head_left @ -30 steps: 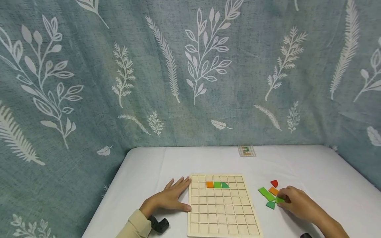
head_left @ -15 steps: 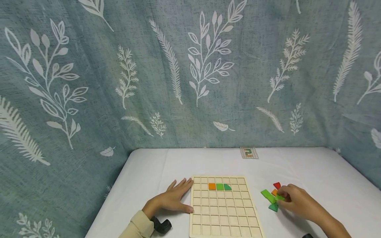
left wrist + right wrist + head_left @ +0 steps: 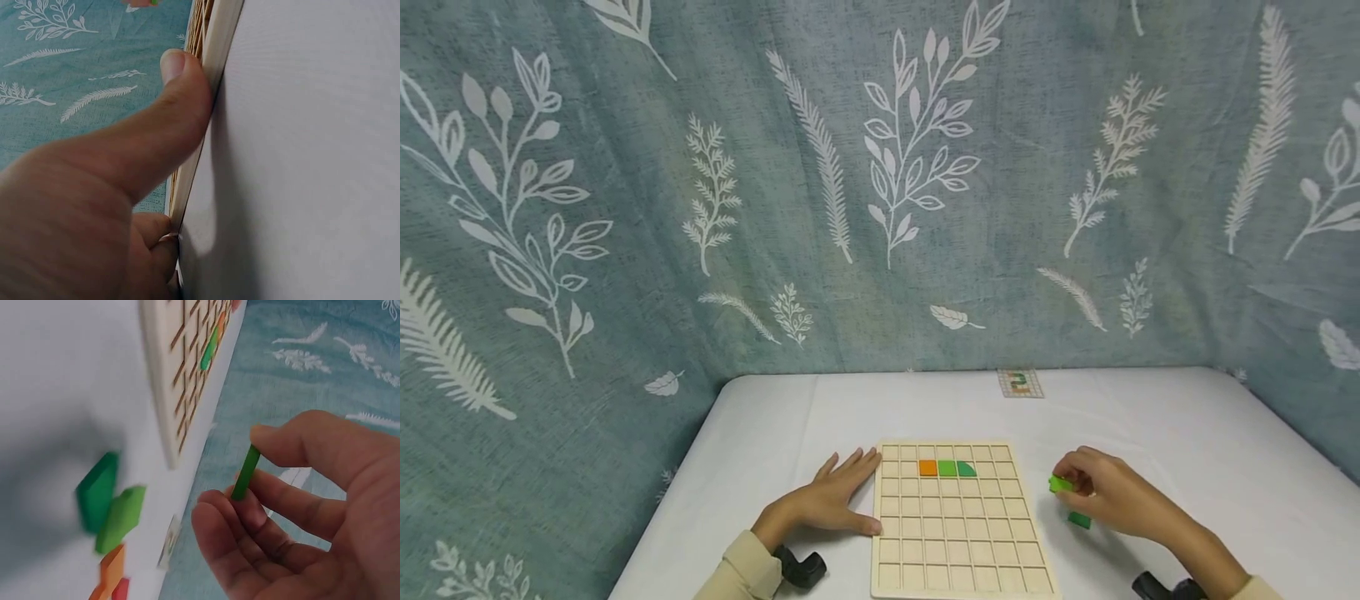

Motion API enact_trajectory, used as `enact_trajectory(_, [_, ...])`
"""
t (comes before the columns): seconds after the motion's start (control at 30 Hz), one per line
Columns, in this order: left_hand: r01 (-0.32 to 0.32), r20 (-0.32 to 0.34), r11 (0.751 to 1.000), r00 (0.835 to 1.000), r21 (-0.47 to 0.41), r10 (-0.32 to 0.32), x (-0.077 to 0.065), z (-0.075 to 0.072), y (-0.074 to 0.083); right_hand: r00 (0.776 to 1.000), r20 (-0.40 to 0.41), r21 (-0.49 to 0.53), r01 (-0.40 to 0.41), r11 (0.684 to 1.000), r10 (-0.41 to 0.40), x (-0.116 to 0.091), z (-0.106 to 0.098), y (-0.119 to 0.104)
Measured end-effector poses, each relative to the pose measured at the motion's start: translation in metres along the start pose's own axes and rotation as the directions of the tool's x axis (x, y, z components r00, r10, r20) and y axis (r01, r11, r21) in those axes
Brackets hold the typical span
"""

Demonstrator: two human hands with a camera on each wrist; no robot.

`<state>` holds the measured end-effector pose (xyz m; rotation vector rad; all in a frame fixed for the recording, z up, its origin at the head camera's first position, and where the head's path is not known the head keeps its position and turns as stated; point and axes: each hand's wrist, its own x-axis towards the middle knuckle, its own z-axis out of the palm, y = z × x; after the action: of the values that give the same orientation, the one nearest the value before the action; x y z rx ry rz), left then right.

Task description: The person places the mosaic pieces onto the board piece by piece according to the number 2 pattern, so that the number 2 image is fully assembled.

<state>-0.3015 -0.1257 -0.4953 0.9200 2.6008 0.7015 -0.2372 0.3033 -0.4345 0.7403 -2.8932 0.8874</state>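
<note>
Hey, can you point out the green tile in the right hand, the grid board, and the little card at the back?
Green tile (image 3: 246, 473): right wrist view, middle of its narrow edge.
Board (image 3: 957, 528): head view, a bare cell near the middle.
Card (image 3: 1021, 383): head view, its patterned face.

hands: two, the person's left hand (image 3: 823, 502) and right hand (image 3: 1111, 492)
grid board (image 3: 955, 529): one
board cells: forty-nine, in seven columns and seven rows
pieces set in the board: three, namely one orange square (image 3: 928, 468), one green square (image 3: 947, 468), one dark green quarter-round (image 3: 966, 469)
pieces held: one green piece (image 3: 247, 473)
loose pieces: one dark green piece (image 3: 97, 494), one light green piece (image 3: 120, 519), one red piece (image 3: 120, 589), at least one orange piece (image 3: 112, 570), blur hiding the exact number
picture card (image 3: 1021, 383): one
black wrist devices (image 3: 803, 572): two
beige sleeves (image 3: 747, 567): two
table (image 3: 850, 408): one
</note>
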Motion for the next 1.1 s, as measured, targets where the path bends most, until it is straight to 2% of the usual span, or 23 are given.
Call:
enact_trajectory(0.07, [-0.004,-0.002,1.000,1.000,-0.002,0.004,0.000,0.000,0.000,1.000,0.011,0.006,0.009,1.000,-0.009,0.006,0.001,-0.006])
enact_trajectory(0.27, [0.004,-0.018,1.000,1.000,0.001,-0.004,-0.001,0.000,0.001,0.993,0.012,-0.008,0.114,0.993,-0.114,0.022,0.004,-0.019])
enact_trajectory(0.43, [0.014,-0.001,1.000,1.000,-0.009,-0.014,-0.002,0.004,0.002,0.991,0.034,0.007,0.130,0.991,-0.131,0.029,0.009,-0.023])
enact_trajectory(0.67, [0.015,-0.009,1.000,1.000,0.007,-0.015,0.000,0.000,0.000,0.973,-0.001,-0.008,0.232,0.973,-0.232,0.044,0.014,-0.025])
enact_trajectory(1.0, [0.014,-0.005,1.000,1.000,0.021,-0.014,0.000,0.000,-0.002,0.953,0.002,0.055,0.304,0.951,-0.304,0.063,0.026,-0.031])
enact_trajectory(1.1, [0.016,-0.003,1.000,1.000,0.017,-0.016,0.000,0.001,0.000,0.956,0.012,0.065,0.293,0.954,-0.294,0.066,0.030,-0.032])
